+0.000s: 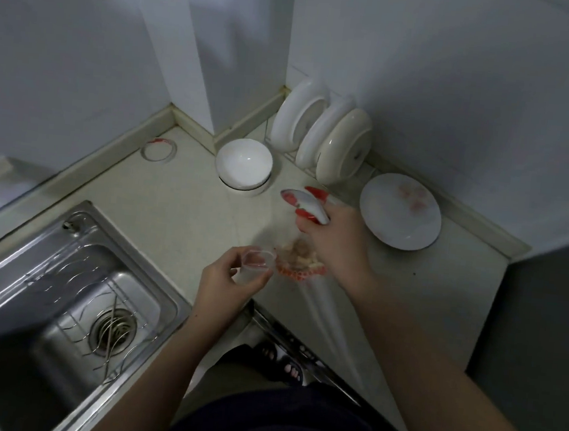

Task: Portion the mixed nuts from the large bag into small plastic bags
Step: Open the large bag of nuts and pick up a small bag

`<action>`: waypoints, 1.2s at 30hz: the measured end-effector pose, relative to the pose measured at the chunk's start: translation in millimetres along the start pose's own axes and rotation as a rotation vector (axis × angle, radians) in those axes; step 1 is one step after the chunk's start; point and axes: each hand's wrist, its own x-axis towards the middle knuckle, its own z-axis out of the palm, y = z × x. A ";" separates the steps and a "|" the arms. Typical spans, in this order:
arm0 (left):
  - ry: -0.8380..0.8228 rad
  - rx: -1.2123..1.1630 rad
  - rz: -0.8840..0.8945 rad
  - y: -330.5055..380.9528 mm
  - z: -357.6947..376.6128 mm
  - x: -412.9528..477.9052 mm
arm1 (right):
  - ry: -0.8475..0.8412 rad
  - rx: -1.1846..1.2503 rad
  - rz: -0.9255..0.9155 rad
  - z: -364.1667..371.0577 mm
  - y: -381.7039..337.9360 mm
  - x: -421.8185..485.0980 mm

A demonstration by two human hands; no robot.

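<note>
Far left, steel sink [62,299] set into the table [180,213], wire rack lying in its basin. A thin ring [158,151] lies on the table near the back wall. Left hand [225,285] is raised over the table's front edge, fingers curled round a small plastic bag [256,264], clear, mouth held open and turned toward the nuts; it looks empty or nearly so, though blur makes that uncertain. White bowl [244,163] stands behind, well apart. Just beside the small bag's mouth sits the large bag [301,263]: clear film with a red zigzag edge, a clump of mixed nuts showing through. Upright plates [317,139] stand in a rack in the corner. Right hand [337,244] is above and against the large bag, fingers clamped on a red-and-white piece [306,204]; whether that is the bag's own top or a separate scoop cannot be told. A flat plate [400,211] lies furthest right. Progress, as a judgement: no filled small bag is in view anywhere, so the portioning seems early. The nuts sit in the large bag, and the transfer into the held bag, then any further bags, remains.
</note>
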 end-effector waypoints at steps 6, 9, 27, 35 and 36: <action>0.022 -0.033 -0.073 -10.9 -16.8 -2.8 | -0.101 -0.020 0.099 39.0 -11.1 0.4; 0.038 -0.028 -0.080 -14.5 -22.5 -3.7 | -0.223 -0.100 0.104 50.9 -17.0 1.0; 0.030 -0.084 -0.084 -23.4 -28.9 -8.0 | -0.488 -1.125 -0.749 18.1 -59.0 40.9; 0.046 -0.074 -0.080 -24.0 -32.1 -6.4 | -0.791 -1.227 -0.888 46.7 -41.6 62.1; 0.044 -0.075 -0.087 -24.7 -32.2 -6.4 | -0.792 -1.257 -0.914 49.0 -40.9 63.9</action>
